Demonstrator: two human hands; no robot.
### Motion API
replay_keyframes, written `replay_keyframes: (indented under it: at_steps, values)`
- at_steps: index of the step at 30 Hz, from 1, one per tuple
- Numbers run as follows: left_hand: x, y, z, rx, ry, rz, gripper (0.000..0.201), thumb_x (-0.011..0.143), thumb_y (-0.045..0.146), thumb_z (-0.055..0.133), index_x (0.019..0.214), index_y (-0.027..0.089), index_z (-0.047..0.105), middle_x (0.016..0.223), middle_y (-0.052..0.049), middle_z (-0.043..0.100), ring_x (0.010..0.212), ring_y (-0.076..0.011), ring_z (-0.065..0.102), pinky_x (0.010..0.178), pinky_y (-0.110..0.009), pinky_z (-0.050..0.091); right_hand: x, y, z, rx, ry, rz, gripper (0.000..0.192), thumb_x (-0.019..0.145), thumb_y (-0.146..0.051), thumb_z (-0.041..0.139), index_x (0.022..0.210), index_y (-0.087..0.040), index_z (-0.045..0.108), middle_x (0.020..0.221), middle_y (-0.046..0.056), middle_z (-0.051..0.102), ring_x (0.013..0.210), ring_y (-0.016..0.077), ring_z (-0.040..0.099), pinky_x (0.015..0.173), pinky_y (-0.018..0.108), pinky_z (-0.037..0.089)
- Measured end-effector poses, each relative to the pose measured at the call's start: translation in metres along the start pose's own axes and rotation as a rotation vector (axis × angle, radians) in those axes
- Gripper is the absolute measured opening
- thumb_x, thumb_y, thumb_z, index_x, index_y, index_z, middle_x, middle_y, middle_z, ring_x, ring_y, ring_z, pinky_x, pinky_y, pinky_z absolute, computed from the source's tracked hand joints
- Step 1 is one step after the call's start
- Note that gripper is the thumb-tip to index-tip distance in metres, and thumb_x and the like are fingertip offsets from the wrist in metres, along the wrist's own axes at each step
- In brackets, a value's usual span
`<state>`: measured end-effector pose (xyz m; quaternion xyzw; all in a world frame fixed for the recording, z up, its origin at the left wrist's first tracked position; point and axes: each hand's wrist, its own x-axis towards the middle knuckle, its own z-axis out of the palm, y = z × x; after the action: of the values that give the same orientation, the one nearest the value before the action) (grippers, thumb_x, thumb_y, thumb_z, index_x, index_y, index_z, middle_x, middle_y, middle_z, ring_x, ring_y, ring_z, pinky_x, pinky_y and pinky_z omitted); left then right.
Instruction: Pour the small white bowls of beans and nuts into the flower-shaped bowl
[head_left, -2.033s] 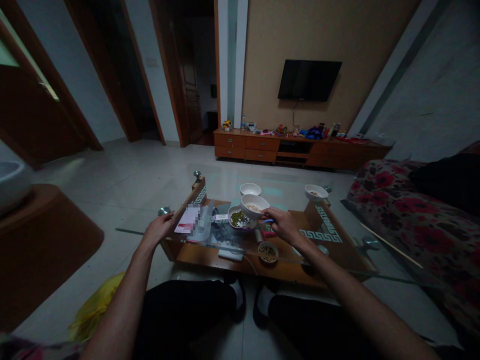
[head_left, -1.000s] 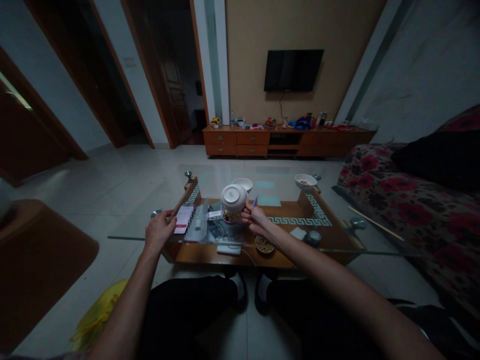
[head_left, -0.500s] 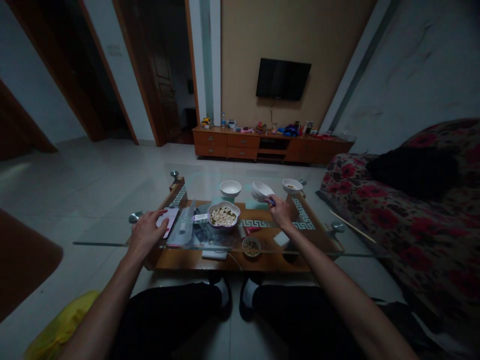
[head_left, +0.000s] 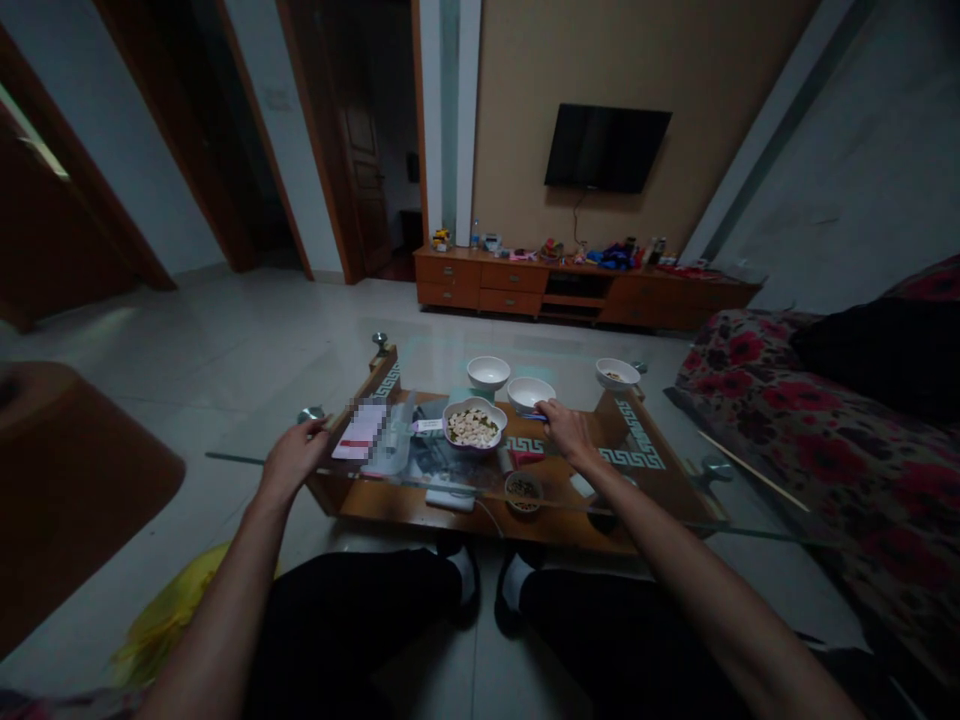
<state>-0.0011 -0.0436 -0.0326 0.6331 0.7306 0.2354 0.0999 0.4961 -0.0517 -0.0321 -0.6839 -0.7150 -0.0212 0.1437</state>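
Observation:
My right hand (head_left: 564, 430) is closed around a slim blue tool (head_left: 531, 416), its exact kind too small to make out. The tool's tip is at the near side of a white bowl (head_left: 531, 392), which sits level on the glass table. Close by stand a second white bowl (head_left: 488, 373) and a scalloped bowl (head_left: 475, 427) of pale pieces mixed with green ones. My left hand (head_left: 298, 455) holds nothing visible, fingers loosely bent, over the table's left edge beside a phone (head_left: 361, 432) with a lit, partly blurred screen.
At the far right of the glass table (head_left: 247, 459) is a white bowl (head_left: 617, 374) with a few small pieces. A bowl of dark bits (head_left: 523, 492) shows on the lower shelf. A flowered sofa (head_left: 739, 365) flanks the right; a yellow bag (head_left: 176, 615) lies at lower left.
The white bowl that was tilted up by my right hand now rests level on the table. My left hand has moved left off the phone. The whole view has shifted slightly.

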Motion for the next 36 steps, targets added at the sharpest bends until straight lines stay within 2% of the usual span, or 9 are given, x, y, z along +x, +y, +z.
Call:
replay_keyframes:
  at_steps: [4,9,16,20,22,25,29,32,36]
  values:
    - [0.001,-0.001,0.002,-0.093,-0.154,-0.014,0.055,0.071,0.039,0.049,0.118,0.019,0.071,0.118,-0.009,0.073,0.116,-0.0356,0.066,0.097,-0.042,0.054,0.001,-0.005,0.005,0.002,-0.009,-0.027,0.033,0.098,-0.019,0.048,0.121,-0.026,0.072,0.124,0.007,0.073,0.094,0.0203,0.066,0.07,0.027,0.038]
    - [-0.001,0.01,0.001,-0.254,-0.269,0.098,0.069,0.055,0.045,0.052,0.115,0.015,0.066,0.117,-0.011,0.072,0.107,-0.0341,0.068,0.098,-0.04,0.054,0.005,-0.009,0.009,0.031,-0.009,-0.013,0.035,0.098,-0.017,0.048,0.122,-0.026,0.071,0.125,0.007,0.072,0.093,0.0209,0.066,0.07,0.028,0.038]
    - [0.002,0.005,0.002,-0.329,-0.176,0.038,0.062,0.054,0.042,0.061,0.112,0.018,0.064,0.103,-0.009,0.073,0.099,-0.0357,0.07,0.086,-0.042,0.059,0.017,-0.02,0.013,0.052,-0.026,-0.016,0.034,0.094,-0.015,0.052,0.12,-0.026,0.072,0.124,0.007,0.075,0.097,0.0217,0.068,0.075,0.027,0.041]
    - [0.006,0.003,0.005,-0.356,-0.195,-0.036,0.078,0.052,0.043,0.062,0.125,0.014,0.061,0.105,-0.012,0.073,0.101,-0.0385,0.069,0.087,-0.045,0.059,0.031,-0.015,0.007,0.093,0.006,0.019,0.053,0.093,-0.026,0.062,0.146,-0.028,0.058,0.124,0.006,0.076,0.101,0.023,0.069,0.081,0.027,0.045]
    - [0.004,0.005,0.004,-0.392,-0.22,-0.038,0.083,0.05,0.043,0.059,0.127,0.012,0.06,0.11,-0.013,0.073,0.107,-0.0395,0.067,0.092,-0.046,0.057,0.037,0.002,-0.005,0.107,0.046,0.095,0.056,0.096,-0.024,0.056,0.152,-0.024,0.053,0.123,0.01,0.075,0.101,0.0244,0.069,0.083,0.029,0.047]
    - [0.0,0.006,0.005,-0.432,-0.237,-0.002,0.077,0.049,0.04,0.057,0.121,0.014,0.063,0.113,-0.013,0.072,0.108,-0.0388,0.066,0.096,-0.047,0.056,0.046,0.051,-0.024,0.089,0.115,0.288,0.058,0.1,-0.019,0.04,0.157,-0.011,0.045,0.124,0.024,0.072,0.105,0.0317,0.07,0.085,0.038,0.049]
    - [0.0,0.002,0.009,-0.427,-0.244,0.04,0.081,0.052,0.039,0.057,0.128,0.014,0.062,0.115,-0.013,0.07,0.102,-0.0355,0.066,0.093,-0.046,0.056,0.052,0.13,-0.029,-0.002,0.099,0.57,0.055,0.1,-0.023,0.043,0.154,-0.015,0.052,0.117,0.029,0.072,0.099,0.0384,0.072,0.079,0.045,0.049]
    - [0.002,-0.001,0.011,-0.414,-0.258,0.048,0.082,0.057,0.041,0.056,0.134,0.014,0.06,0.116,-0.013,0.069,0.104,-0.0348,0.065,0.093,-0.044,0.055,0.052,0.167,-0.023,-0.072,0.003,0.581,0.051,0.1,-0.024,0.05,0.15,-0.021,0.059,0.118,0.027,0.073,0.096,0.0341,0.073,0.077,0.041,0.047]
    - [0.006,-0.005,0.014,-0.354,-0.237,-0.014,0.088,0.058,0.049,0.057,0.137,0.011,0.058,0.118,-0.015,0.067,0.111,-0.0368,0.063,0.096,-0.045,0.052,0.056,0.184,-0.01,-0.101,0.012,0.557,0.047,0.099,-0.037,0.062,0.141,-0.016,0.066,0.111,0.03,0.073,0.092,0.0328,0.072,0.073,0.04,0.042]
